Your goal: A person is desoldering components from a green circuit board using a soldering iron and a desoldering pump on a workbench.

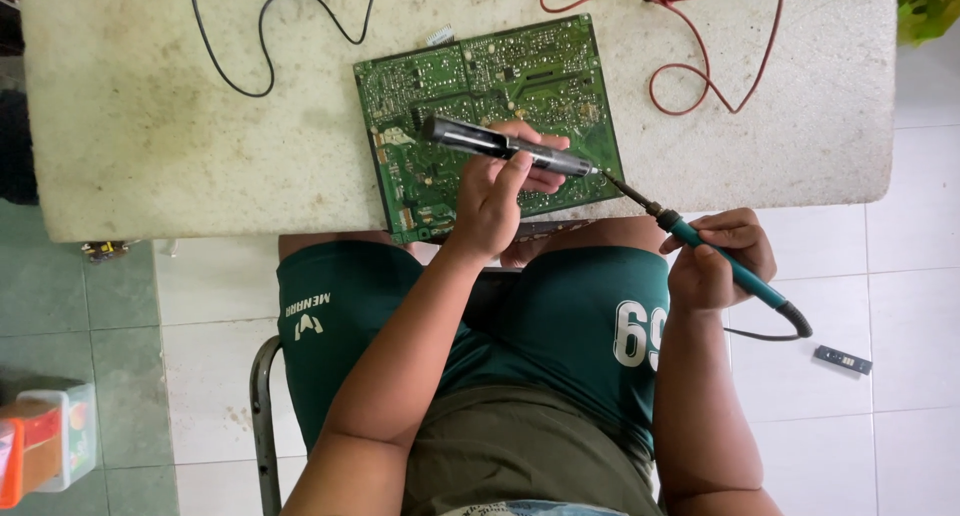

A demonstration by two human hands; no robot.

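The left hand (492, 198) is wrapped around a dark pump (505, 147), a slim tube lying nearly flat over the green board (440, 86). Its long axis runs left to right, tilting slightly nearer at the right end, where its nozzle sits just past the fingers. The right hand (712, 259) is closed on the teal handle of a soldering iron (715, 261). The iron's axis slants from the near right, where its cord leaves the handle, up and left to its tip, which meets the pump's nozzle at the board's right edge. So the two tools converge on one spot, right of the left hand and far-left of the right hand; the left hand is the nearer of the two to that spot.

The board lies on the pale desk (150, 126), its near edge overhanging toward the person's lap. A black wire (262, 26) loops on the far left and a red wire (700, 76) on the far right.
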